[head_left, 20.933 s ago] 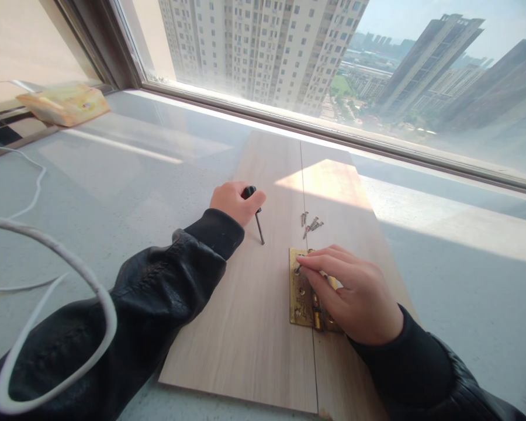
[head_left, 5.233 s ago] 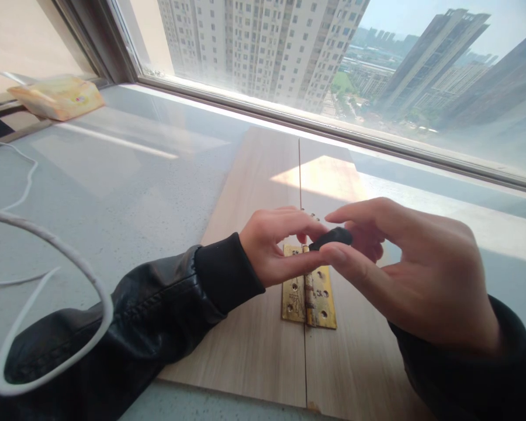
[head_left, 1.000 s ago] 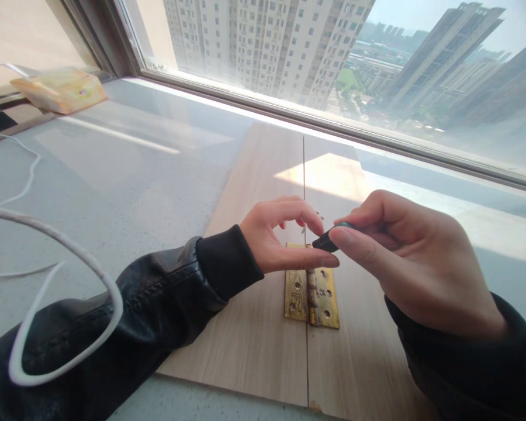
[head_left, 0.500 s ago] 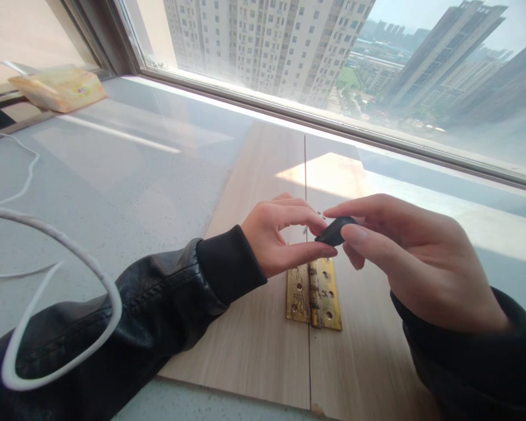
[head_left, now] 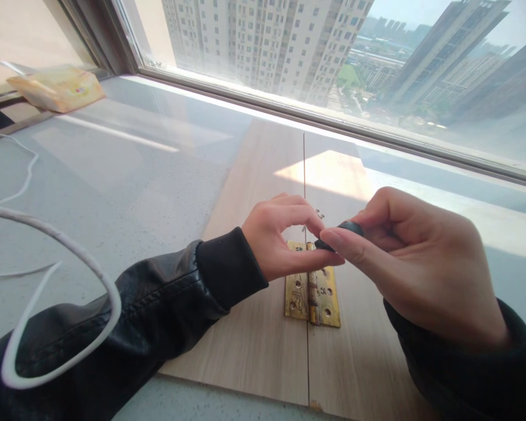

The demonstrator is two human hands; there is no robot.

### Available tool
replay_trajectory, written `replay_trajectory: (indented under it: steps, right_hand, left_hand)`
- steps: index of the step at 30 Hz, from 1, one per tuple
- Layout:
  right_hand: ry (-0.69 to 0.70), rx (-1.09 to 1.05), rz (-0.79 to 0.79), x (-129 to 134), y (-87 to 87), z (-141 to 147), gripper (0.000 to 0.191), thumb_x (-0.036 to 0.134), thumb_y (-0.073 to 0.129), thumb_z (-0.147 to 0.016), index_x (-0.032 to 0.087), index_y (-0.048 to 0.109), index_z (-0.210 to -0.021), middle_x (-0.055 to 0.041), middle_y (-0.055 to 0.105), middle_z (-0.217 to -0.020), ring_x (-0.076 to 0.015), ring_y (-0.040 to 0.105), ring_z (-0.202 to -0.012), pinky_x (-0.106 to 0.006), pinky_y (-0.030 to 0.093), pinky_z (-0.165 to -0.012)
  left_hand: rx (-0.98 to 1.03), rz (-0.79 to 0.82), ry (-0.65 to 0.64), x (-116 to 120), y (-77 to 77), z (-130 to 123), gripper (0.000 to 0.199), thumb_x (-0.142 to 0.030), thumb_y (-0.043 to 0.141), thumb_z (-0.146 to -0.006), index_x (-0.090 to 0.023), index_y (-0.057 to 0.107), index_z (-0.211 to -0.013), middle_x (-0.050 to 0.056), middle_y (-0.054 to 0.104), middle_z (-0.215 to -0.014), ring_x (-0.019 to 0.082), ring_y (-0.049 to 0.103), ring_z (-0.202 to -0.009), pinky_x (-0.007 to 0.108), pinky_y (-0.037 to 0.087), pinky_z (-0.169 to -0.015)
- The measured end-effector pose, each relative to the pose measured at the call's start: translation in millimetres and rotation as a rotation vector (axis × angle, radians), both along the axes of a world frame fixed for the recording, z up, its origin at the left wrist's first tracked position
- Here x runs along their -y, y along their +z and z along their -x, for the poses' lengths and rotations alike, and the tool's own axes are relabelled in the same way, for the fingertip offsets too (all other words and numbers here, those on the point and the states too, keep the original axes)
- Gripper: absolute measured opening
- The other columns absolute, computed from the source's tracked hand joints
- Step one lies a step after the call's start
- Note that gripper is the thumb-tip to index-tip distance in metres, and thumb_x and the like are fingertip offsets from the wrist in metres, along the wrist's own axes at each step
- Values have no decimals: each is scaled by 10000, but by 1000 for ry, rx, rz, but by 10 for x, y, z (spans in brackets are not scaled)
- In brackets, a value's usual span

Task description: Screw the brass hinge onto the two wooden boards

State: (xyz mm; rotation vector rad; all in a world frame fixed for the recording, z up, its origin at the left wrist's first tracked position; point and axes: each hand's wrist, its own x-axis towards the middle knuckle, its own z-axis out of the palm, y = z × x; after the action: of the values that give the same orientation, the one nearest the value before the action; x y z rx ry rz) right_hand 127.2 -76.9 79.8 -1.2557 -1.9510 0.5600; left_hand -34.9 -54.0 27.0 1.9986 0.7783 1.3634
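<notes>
A short black handle-like object point(head_left: 350, 227) lies between my two hands above the boards. My right hand point(head_left: 429, 257) grips it between thumb and curled fingers, which cover much of it. My left hand point(head_left: 284, 234) pinches its left end with thumb and index finger. Just below and behind my fingers, a worn brass hinge point(head_left: 295, 301) rests flat across the seam between two pale wooden boards point(head_left: 263, 356). Screw holes show in both leaves of the hinge, some apparently with screws in them. Small loose screws point(head_left: 319, 214) lie beyond my hands.
The boards lie on a speckled white sill point(head_left: 166, 181) beside a large window. A white cable point(head_left: 109, 286) loops over my left sleeve. A yellowish soft pack point(head_left: 61, 89) is at the far left by the window frame point(head_left: 109, 41).
My right fingers have curled in around the black object, and the thumb has slid left along it. My left hand stays nearly in place, still pinching.
</notes>
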Motion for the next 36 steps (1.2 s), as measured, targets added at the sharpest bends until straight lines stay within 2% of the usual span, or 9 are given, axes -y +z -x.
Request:
replay_trajectory:
  steps: [4,7,10,14,18,24,30,34,36]
  right_hand:
    - [-95,113,-149,-4,-15,13,338,383,759,-643,214,473,-580,75,334,-432,-73,274,-410,-251,215,-376]
    - [-2,139,-47,-17,32,11,206,382,692,-724,216,589,-791,49,462,-527,-93,397,-463,-254,327,-417]
    - [176,127,98,-26,114,-35,272,356,614,-796,234,608,-1039,6,613,-707,-120,545,-576,-265,442,-499]
    - [269,168,113,-19,188,-145,163,318,626,-790,260,673,-935,-13,681,-840,-158,621,-708,-285,487,-565]
    - [199,182,76,-11,164,-169,128,346,685,-731,242,659,-800,7,642,-668,-138,573,-569,-267,419,-455]
    - [72,186,0,-23,90,-44,275,413,690,-706,209,529,-615,39,485,-475,-89,402,-408,-250,244,-366]
    - [-23,240,-146,-22,44,34,351,405,672,-721,222,424,-554,71,283,-429,-69,228,-393,-251,197,-371]
    - [-122,281,-276,-13,-27,56,428,386,674,-714,219,346,-494,63,250,-446,-76,223,-424,-266,232,-406]
    - [-121,292,-260,-10,-32,41,363,388,675,-715,215,418,-527,57,306,-457,-84,279,-434,-273,270,-421]
  left_hand:
    - [0,-21,-68,-14,-12,16,125,-258,702,-700,-141,668,-729,47,652,-724,142,563,-707,303,463,-704]
    - [19,-48,-146,-46,-59,38,111,-261,654,-757,-169,683,-811,51,682,-789,151,584,-760,318,468,-751]
    - [9,-35,-253,-84,-120,53,128,-250,622,-788,-175,683,-871,69,704,-878,164,612,-836,343,459,-818]
    - [90,3,-323,-112,-185,50,151,-265,625,-786,-189,688,-900,65,710,-900,158,625,-829,353,457,-833]
    - [80,24,-365,-79,-147,46,142,-239,633,-770,-171,679,-886,75,701,-912,158,622,-855,334,461,-829]
    - [-17,23,-112,-24,-7,35,291,-365,775,-601,-146,642,-739,55,675,-767,151,578,-732,302,459,-708]
    - [-42,-24,-79,-41,4,30,163,-292,706,-697,-145,637,-685,35,636,-686,134,543,-679,292,451,-679]
    - [-29,-72,-147,-70,-41,47,138,-298,638,-768,-162,658,-755,45,652,-747,147,548,-721,309,455,-705]
    - [-24,-84,-181,-91,-62,54,120,-280,622,-782,-169,667,-779,49,667,-778,151,562,-745,323,454,-741]
